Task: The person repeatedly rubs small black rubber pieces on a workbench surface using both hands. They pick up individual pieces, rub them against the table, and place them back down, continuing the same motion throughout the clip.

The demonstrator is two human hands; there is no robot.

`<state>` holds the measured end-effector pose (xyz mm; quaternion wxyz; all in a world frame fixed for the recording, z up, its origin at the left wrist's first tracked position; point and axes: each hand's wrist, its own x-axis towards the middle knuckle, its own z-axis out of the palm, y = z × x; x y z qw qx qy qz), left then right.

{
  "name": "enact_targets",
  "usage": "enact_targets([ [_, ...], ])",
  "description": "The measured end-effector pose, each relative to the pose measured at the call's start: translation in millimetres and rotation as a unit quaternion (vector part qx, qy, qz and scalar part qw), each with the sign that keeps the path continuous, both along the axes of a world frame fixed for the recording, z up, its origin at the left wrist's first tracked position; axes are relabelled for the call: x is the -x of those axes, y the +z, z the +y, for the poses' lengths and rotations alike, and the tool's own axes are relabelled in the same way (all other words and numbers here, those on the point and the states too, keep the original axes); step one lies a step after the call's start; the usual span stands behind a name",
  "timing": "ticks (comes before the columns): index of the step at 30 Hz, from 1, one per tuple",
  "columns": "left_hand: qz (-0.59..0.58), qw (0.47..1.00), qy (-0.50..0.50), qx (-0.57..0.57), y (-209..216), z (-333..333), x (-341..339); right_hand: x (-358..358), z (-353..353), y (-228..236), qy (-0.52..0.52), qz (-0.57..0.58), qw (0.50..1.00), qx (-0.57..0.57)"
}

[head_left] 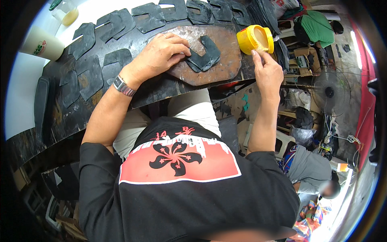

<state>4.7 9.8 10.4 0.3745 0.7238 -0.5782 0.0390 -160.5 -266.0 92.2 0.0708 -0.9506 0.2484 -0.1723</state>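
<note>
On a worn brown board (229, 72) lies a black U-shaped cut-out piece (209, 56), which looks like leather or rubber. My left hand (167, 52), a metal watch on its wrist, has its fingertips pinched at the left edge of this piece. A yellow tub (246, 40) of pale paste leans at the board's right side, its mouth facing right. At the tub's lower rim, my right hand (267, 72) holds thumb and fingers together. Whatever they grip there is too small to make out.
More black cut-out pieces (148, 18) lie in rows along the dark table (149, 94). White container (42, 44) and clear jar (66, 14) stand at left. A stack of black sheets (264, 18) rises behind the tub. Two people and a fan (330, 94) are at right.
</note>
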Motion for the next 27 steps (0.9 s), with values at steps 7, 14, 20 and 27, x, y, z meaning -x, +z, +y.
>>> enact_targets([
  [7,0.001,1.0,0.012,-0.018,3.1,4.1,-2.7,-6.4,39.3,-47.2,0.292,-0.093,0.931,-0.199],
  [14,0.0,0.999,0.03,-0.038,7.7,4.4,2.4,-10.3,39.9,-86.5,0.194,0.044,0.98,0.01],
  [20,-0.005,0.999,0.044,-0.024,3.0,1.8,2.6,-7.7,37.1,-79.9,0.26,0.096,0.961,0.02],
  [27,-0.007,0.999,0.046,-0.026,1.7,2.1,3.1,11.6,57.6,-76.9,0.299,0.126,0.945,0.028],
])
